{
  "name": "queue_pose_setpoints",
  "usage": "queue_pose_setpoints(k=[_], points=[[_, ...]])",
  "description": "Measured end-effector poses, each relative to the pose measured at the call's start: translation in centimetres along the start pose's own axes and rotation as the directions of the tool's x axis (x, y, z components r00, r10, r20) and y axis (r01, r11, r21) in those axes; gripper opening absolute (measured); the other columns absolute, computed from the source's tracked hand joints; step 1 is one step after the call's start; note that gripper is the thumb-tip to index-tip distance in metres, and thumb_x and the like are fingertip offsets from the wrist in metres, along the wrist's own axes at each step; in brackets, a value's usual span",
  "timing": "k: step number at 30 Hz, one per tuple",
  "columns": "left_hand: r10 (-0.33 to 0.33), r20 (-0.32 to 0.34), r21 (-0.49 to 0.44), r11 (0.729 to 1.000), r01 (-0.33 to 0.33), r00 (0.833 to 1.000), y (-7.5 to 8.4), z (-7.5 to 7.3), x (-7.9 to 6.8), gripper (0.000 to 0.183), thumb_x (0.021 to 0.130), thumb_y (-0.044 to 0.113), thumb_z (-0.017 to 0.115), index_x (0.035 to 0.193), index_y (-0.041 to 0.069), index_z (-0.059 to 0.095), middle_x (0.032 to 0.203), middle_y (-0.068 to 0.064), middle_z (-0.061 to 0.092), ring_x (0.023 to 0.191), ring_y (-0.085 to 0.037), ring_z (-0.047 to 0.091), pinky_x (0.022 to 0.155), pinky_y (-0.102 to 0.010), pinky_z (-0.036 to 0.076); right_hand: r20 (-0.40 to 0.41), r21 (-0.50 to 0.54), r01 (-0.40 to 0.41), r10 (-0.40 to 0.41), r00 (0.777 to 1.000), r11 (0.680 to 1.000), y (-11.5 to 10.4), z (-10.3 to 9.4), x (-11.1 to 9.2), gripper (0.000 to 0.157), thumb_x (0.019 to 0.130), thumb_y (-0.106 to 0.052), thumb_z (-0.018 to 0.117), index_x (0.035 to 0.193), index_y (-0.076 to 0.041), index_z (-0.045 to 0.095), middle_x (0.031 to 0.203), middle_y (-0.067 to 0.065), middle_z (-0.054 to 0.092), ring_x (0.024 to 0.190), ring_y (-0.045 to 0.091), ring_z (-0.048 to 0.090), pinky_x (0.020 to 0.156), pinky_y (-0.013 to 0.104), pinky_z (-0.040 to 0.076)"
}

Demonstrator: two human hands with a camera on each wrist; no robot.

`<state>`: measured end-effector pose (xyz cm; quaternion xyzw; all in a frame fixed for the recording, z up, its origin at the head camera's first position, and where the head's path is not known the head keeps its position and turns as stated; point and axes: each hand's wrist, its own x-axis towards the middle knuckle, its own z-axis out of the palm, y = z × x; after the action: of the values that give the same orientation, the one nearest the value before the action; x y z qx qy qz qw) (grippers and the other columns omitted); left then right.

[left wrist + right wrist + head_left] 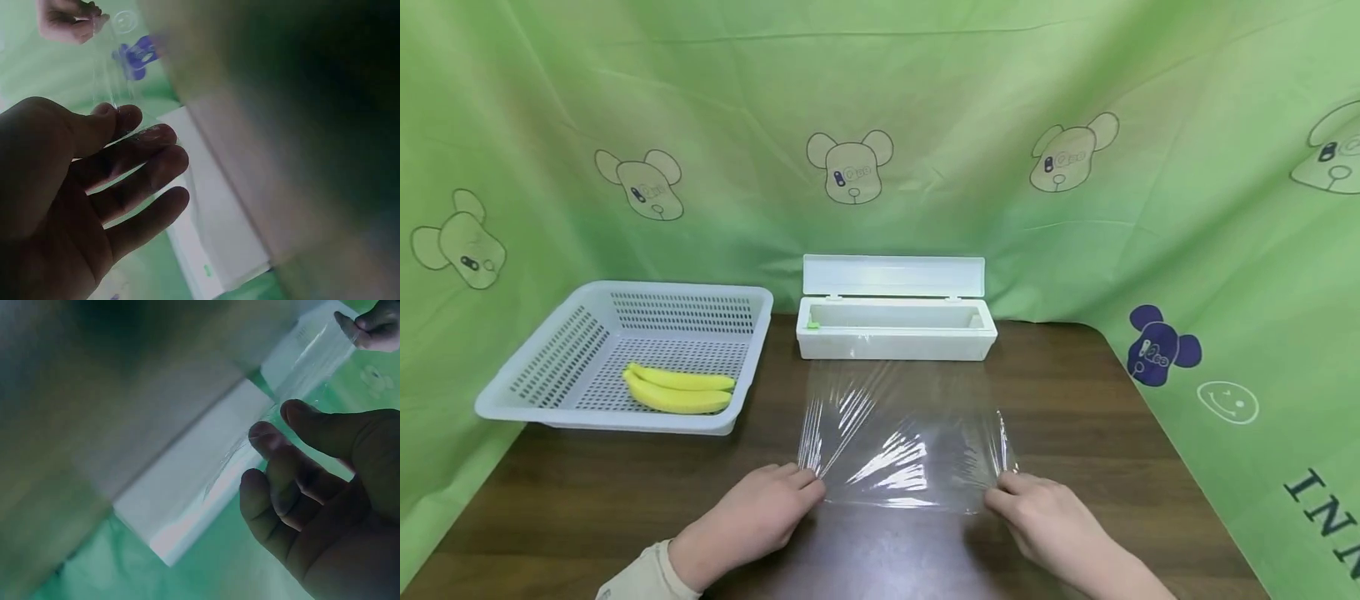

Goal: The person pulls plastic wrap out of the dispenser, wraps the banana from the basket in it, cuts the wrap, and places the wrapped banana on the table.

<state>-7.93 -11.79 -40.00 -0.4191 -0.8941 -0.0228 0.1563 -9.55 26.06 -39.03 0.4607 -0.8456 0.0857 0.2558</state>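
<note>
A sheet of clear plastic wrap (910, 442) stretches from the white wrap dispenser box (895, 346) toward the person, creased and shiny near its front corners. The left hand (767, 510) pinches the front left corner between thumb and forefinger, its other fingers loosely bent in the left wrist view. At the front right corner, the right hand (1048, 517) pinches the film the same way. The dispenser's lid (893, 276) stands raised at the back, and a small green piece (813, 325) shows at the box's left end.
A white plastic basket (752, 350) stands on the left of the dark wooden table (1075, 417), with yellow bananas (677, 392) lying inside. Behind and beside the table hangs a green curtain (940, 100) printed with bear heads.
</note>
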Motion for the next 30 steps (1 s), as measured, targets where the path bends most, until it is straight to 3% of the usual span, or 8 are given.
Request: queue_pose_setpoints(k=[3,6,9,19,23,30], points=[[-0.031,0.066,-0.032,0.999,0.033,0.997,0.3,1.2,-0.1,0.012,0.089,0.01,0.072,0.088,0.015,0.061,0.08,0.004,0.058,0.074,-0.015,0.06,0.061,-0.03,0.051,0.071,0.026,-0.043,0.041,0.997,0.999,-0.1,1.3,-0.6,0.02,0.076,-0.004,0.068,0.074,-0.019,0.055,0.072,-0.01,0.044,0.056,0.012,0.048,0.044,0.027,0.039],[-0.051,0.076,-0.061,0.997,0.055,0.996,0.5,2.0,-0.4,0.013,0.094,0.017,0.07,0.086,0.016,0.06,0.077,0.005,0.056,0.072,-0.015,0.06,0.059,-0.031,0.049,0.153,0.044,-0.087,0.08,0.985,0.995,-0.4,2.3,-1.1,0.021,0.075,-0.007,0.077,0.077,-0.02,0.06,0.074,-0.01,0.047,0.057,0.012,0.052,0.045,0.028,0.042],[-0.063,0.077,-0.079,0.995,0.069,0.995,0.7,2.5,-0.7,0.015,0.095,0.02,0.069,0.084,0.017,0.059,0.077,0.006,0.054,0.072,-0.016,0.059,0.059,-0.031,0.048,0.2,0.04,-0.108,0.098,0.975,0.993,-0.6,2.9,-1.3,0.019,0.077,-0.006,0.078,0.08,-0.018,0.064,0.075,-0.008,0.05,0.058,0.014,0.054,0.045,0.03,0.044],[-0.121,0.188,-0.096,0.985,0.141,0.975,1.7,1.6,-0.9,0.012,0.093,0.024,0.072,0.091,0.017,0.063,0.084,0.004,0.053,0.077,-0.017,0.056,0.063,-0.033,0.047,0.192,0.001,-0.129,0.126,0.973,0.992,-1.1,3.5,-1.4,0.021,0.072,-0.003,0.079,0.08,-0.017,0.065,0.075,-0.006,0.049,0.057,0.017,0.053,0.047,0.032,0.045],[-0.139,0.214,-0.07,0.985,0.157,0.967,2.0,1.2,-1.2,0.013,0.092,0.027,0.073,0.095,0.017,0.065,0.088,0.003,0.053,0.081,-0.018,0.057,0.071,-0.036,0.05,0.262,0.008,-0.201,0.191,0.946,0.98,-1.5,2.8,-1.3,0.021,0.076,-0.008,0.082,0.082,-0.017,0.064,0.077,-0.006,0.046,0.059,0.016,0.053,0.049,0.033,0.046],[-0.153,0.229,-0.075,0.982,0.174,0.961,2.0,1.0,-2.0,0.02,0.092,0.029,0.073,0.105,0.015,0.067,0.101,-0.001,0.057,0.091,-0.021,0.059,0.081,-0.041,0.052,0.375,0.0,-0.272,0.252,0.892,0.962,-2.4,1.5,-1.3,0.027,0.079,-0.015,0.084,0.101,-0.007,0.071,0.093,0.0,0.055,0.072,0.019,0.062,0.06,0.036,0.054]])
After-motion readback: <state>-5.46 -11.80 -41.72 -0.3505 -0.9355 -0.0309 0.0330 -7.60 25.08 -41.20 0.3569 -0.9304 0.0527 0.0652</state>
